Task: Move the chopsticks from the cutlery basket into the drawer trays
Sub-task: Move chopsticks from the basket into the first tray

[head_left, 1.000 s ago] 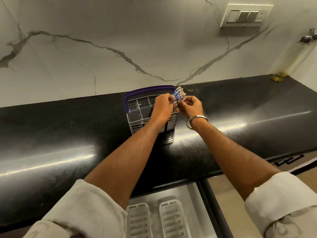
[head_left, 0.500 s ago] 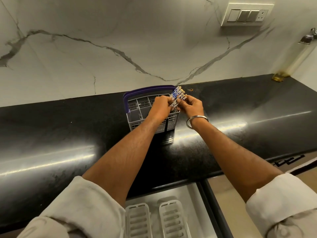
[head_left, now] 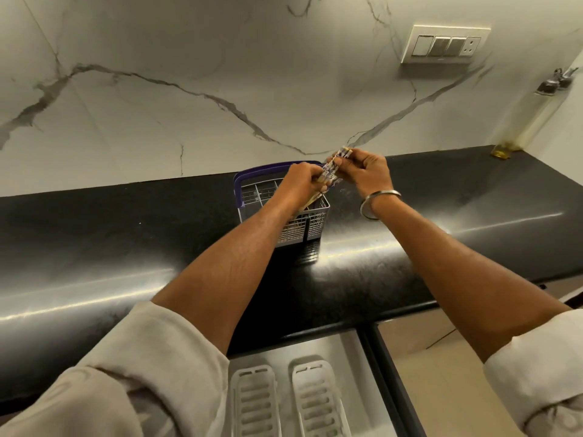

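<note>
A grey cutlery basket (head_left: 310,227) with a purple rim stands on the black counter near the wall. A bundle of chopsticks (head_left: 331,171) with blue-patterned tops leans up and right out of its right compartment. My left hand (head_left: 301,186) grips the bundle lower down, just above the basket. My right hand (head_left: 362,170) pinches the patterned upper ends. Their lower parts are hidden behind my left hand. Two white slotted drawer trays (head_left: 255,402) (head_left: 318,398) lie in the open drawer at the bottom of the view.
The glossy black counter (head_left: 94,247) runs the full width under a white marble wall. A switch plate (head_left: 444,44) is mounted high on the right. A tall oil bottle (head_left: 533,118) stands in the far right corner. The drawer's steel floor (head_left: 362,389) shows beside the trays.
Both hands have risen a little with the chopsticks, drawing the bundle higher out of the basket. My right hand has shifted up to the top ends.
</note>
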